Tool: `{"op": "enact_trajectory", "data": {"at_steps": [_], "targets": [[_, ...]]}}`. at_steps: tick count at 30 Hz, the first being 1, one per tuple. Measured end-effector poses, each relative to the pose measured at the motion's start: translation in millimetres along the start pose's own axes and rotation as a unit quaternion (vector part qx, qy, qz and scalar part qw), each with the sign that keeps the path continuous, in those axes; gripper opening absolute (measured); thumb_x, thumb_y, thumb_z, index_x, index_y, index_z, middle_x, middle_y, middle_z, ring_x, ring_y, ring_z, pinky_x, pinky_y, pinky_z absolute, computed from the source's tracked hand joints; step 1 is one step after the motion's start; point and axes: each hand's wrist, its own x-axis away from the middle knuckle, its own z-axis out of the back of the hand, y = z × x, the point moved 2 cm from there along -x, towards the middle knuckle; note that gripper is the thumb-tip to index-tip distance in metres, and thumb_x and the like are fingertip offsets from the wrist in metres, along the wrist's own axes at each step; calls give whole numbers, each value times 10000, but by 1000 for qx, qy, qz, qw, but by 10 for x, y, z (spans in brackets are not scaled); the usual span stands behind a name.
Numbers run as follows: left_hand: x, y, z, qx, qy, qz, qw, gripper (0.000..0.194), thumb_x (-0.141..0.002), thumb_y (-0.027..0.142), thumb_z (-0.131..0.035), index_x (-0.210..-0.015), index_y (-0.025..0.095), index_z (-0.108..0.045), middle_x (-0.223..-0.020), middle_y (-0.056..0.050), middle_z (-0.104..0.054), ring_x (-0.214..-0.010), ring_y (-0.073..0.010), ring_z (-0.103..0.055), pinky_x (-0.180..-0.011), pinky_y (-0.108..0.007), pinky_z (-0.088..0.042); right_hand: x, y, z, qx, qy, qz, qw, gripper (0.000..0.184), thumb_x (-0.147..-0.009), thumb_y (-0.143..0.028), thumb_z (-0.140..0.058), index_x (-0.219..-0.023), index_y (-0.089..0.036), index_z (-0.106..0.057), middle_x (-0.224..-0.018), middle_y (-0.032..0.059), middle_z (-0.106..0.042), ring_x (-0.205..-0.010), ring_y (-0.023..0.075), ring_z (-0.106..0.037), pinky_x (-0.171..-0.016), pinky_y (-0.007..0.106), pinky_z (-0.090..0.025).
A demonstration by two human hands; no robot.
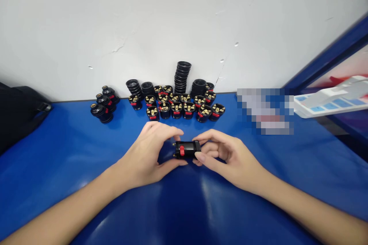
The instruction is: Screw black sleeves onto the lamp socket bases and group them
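A black lamp socket (187, 149) with a red switch lies on its side between my hands, its brass terminals facing left. My right hand (227, 153) pinches the collar at its right end between thumb and fingers. Around the terminal end my left hand (153, 149) is spread, thumb below and fingers above, with gaps to the socket. Behind them, several socket bodies (176, 110) stand upright, brass contacts up and red switches to the front. A tall leaning stack of black threaded rings (182, 78) rises at the back, beside shorter ring stacks (133, 87).
Three sockets with domed caps (103, 113) stand at the left of the blue tabletop (129, 206). A black bag (21, 111) is at the far left. A pixelated patch (264, 111) and a white-and-blue tray-like object (330, 101) are at the right. The white wall (161, 19) borders the back.
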Motion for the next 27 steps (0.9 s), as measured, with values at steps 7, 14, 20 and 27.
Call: {"op": "enact_trajectory", "data": {"at_steps": [7, 14, 20, 27], "targets": [[-7, 61, 20, 4, -67, 32, 997, 597, -1027, 317, -722, -1516, 234, -388, -1136, -54, -733, -1047, -246, -647, -1057, -462, -408, 4, -2, 0, 7, 7, 7, 1000, 320, -942, -377, -823, -1157, -192, -674, -858, 58, -812, -769, 180, -800, -764, 282, -670], [1, 6, -20, -8, -25, -52, 998, 504, -1045, 237, -726, -1466, 239, -448, -1312, -98, -703, -1203, -246, -652, -1092, -432, -437, -3, -20, 4, 5, 11, 11, 1000, 295, -942, -355, -825, -1144, -194, -682, -857, 39, -793, -756, 164, -793, -758, 264, -672], [-21, 54, -8, -17, -67, 19, 997, 485, -1084, 275, -632, -1508, 230, -400, -1137, -65, -725, -1033, -244, -649, -1003, -445, -472, 0, -9, -1, 7, 17, 20, 1000, 318, -924, -323, -854, -1165, -185, -698, -875, 23, -769, -762, 148, -786, -780, 253, -684], [18, 28, -26, -7, 19, -44, 999, 668, -1009, 251, -774, -1543, 235, -373, -1340, -133, -638, -1223, -267, -634, -1054, -438, -487, 2, -16, 2, 7, 18, 23, 1000, 313, -930, -325, -852, -1165, -186, -700, -901, 36, -782, -777, 162, -804, -790, 273, -702]]}}
